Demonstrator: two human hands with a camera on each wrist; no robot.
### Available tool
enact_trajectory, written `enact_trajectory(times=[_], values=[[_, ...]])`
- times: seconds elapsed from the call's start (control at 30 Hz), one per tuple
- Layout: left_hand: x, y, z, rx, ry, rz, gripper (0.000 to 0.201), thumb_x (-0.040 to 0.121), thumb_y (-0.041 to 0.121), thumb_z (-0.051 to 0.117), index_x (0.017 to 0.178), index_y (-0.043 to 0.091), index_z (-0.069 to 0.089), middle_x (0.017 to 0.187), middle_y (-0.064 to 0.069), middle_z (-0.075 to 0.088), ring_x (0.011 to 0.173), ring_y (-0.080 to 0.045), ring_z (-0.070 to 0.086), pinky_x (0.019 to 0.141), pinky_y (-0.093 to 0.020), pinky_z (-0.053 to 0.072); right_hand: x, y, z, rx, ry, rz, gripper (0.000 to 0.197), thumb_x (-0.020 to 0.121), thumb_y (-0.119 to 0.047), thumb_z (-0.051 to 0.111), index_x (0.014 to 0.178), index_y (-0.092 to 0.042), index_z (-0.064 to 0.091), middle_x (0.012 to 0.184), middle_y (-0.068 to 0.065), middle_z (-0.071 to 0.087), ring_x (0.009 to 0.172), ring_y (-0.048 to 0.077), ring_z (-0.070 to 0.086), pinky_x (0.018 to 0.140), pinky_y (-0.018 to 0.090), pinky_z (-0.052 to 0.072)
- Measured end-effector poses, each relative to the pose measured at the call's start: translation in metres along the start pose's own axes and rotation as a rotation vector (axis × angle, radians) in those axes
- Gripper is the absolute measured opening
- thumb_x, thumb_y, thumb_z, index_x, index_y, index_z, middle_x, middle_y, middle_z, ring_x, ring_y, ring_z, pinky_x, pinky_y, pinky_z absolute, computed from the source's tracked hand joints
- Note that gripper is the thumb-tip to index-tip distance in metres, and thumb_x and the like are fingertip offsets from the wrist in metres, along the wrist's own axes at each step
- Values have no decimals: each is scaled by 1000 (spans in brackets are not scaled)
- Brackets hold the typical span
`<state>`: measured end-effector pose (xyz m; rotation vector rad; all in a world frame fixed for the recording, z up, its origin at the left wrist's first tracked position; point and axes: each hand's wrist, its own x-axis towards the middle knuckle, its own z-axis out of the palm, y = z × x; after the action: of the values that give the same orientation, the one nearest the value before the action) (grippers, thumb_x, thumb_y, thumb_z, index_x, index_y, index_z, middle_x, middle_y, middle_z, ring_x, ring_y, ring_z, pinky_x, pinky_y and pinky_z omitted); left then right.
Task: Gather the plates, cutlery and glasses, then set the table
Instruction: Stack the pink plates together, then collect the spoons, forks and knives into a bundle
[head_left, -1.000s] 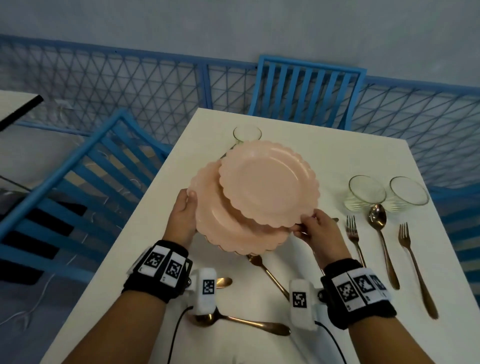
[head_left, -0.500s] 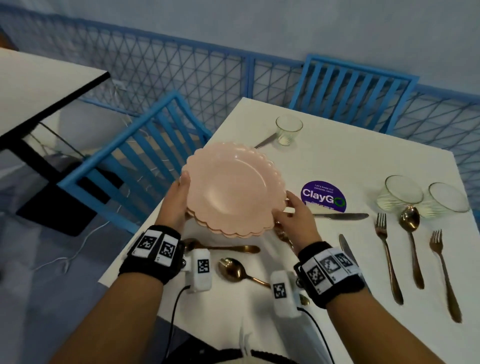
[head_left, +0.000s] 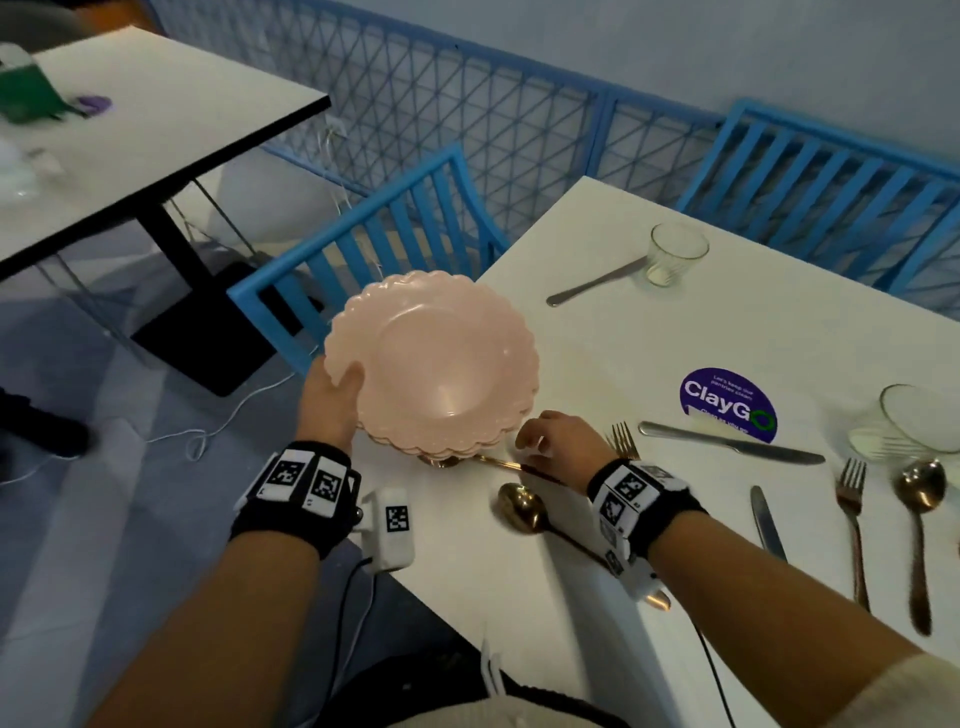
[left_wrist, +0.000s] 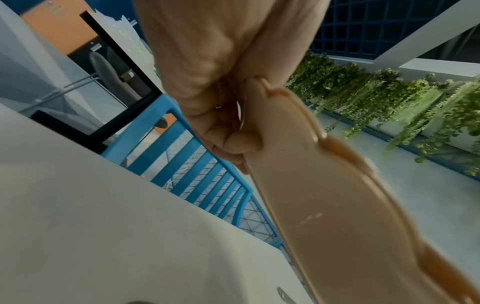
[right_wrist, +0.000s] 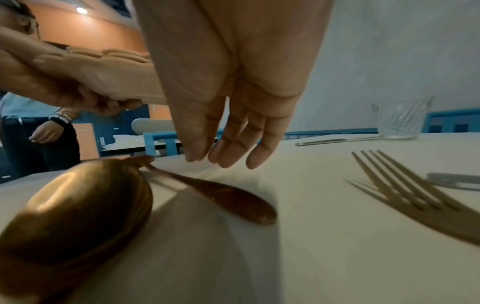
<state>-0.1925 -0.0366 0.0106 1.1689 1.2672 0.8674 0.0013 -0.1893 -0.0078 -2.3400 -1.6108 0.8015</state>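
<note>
Plates gathered in one hand, cutlery and glasses still scattered.

The left hand (head_left: 332, 402) grips the stack of pink plates (head_left: 436, 358) by its near rim, thumb on top and fingers curled beneath, holding it raised over the corner of the surface (head_left: 649, 343). The right hand (head_left: 558, 441) hangs free just above the surface, fingers loosely extended and holding nothing, poised over a gold spoon (right_wrist: 78, 205). Forks, knives, spoons and three glasses lie unsorted, so I judge the gathering barely begun and the setting not yet started.

Stacked pink scalloped plates (head_left: 441, 364) held level above the table's corner.
</note>
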Motion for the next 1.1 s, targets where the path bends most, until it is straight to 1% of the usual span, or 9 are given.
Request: enact_trajectory(times=[0.2, 0.33, 0.43, 0.47, 0.57, 0.7, 0.77, 0.87, 1.1], values=[[-3, -13, -10, 7, 22, -3, 34, 90, 12, 50, 123, 10, 49, 112, -10, 57, 111, -33, 57, 99, -53, 44, 18, -23, 16, -145, -104, -45, 24, 88, -26, 55, 104, -10, 64, 110, 12, 65, 100, 30, 61, 78, 29, 43], [-6, -16, -13, 9, 55, -33, 35, 93, 9, 48, 128, 3, 46, 112, -10, 56, 110, -32, 56, 100, -53, 44, 22, -28, 14, -136, -91, 10, 16, 90, -21, 51, 95, -11, 62, 99, 16, 64, 89, 26, 57, 81, 32, 43], [-9, -18, -14, 0, 60, -42, 36, 93, 9, 48, 128, 3, 45, 118, -16, 58, 107, -28, 56, 100, -52, 44, 22, -23, 9, -194, -82, 33, 22, 89, -24, 49, 74, -14, 60, 96, 18, 65, 84, 29, 57, 76, 30, 43], [-9, -19, -15, 0, 62, -41, 36, 93, 8, 47, 128, 2, 45, 118, -16, 58, 105, -27, 56, 100, -52, 44, 23, -19, 8, -190, -88, 56, 21, 89, -23, 48, 76, -13, 62, 95, 17, 65, 85, 29, 58, 77, 30, 43], [-8, -25, -17, -11, 68, -37, 36, 94, 8, 47, 129, 1, 44, 113, -10, 56, 105, -26, 55, 100, -52, 44, 25, -5, 3, -152, -51, 156, 26, 94, -15, 44, 109, -5, 63, 112, 17, 64, 105, 32, 60, 89, 33, 45], [-6, -37, -14, 9, 84, -62, 39, 93, 13, 49, 129, 2, 42, 125, -19, 56, 117, -37, 54, 101, -58, 42, 20, 13, -4, 48, 76, 334, 26, 93, -8, 44, 111, 0, 61, 108, 21, 67, 101, 35, 63, 90, 38, 52], [-8, -37, -6, -3, 75, -80, 39, 95, 12, 48, 131, 1, 40, 130, -22, 53, 119, -38, 53, 101, -57, 42, 14, 21, -4, 219, 165, 394, 22, 91, -4, 45, 104, 2, 61, 94, 19, 69, 82, 33, 67, 82, 41, 56], [-8, -35, 8, 20, 76, -81, 39, 97, 10, 45, 133, -1, 38, 134, -20, 51, 122, -35, 51, 104, -49, 41, 2, 27, -4, 459, 283, 428, 18, 95, -5, 45, 103, 2, 59, 85, 12, 64, 58, 13, 60, 59, 30, 54], [-8, -47, 27, 229, 19, -69, 41, 98, 14, 44, 133, -6, 37, 133, -25, 51, 120, -36, 51, 92, -36, 41, -21, 33, 4, 660, 422, 429, 16, 94, -12, 51, 103, -1, 59, 93, 12, 64, 62, 8, 60, 46, 13, 51]])
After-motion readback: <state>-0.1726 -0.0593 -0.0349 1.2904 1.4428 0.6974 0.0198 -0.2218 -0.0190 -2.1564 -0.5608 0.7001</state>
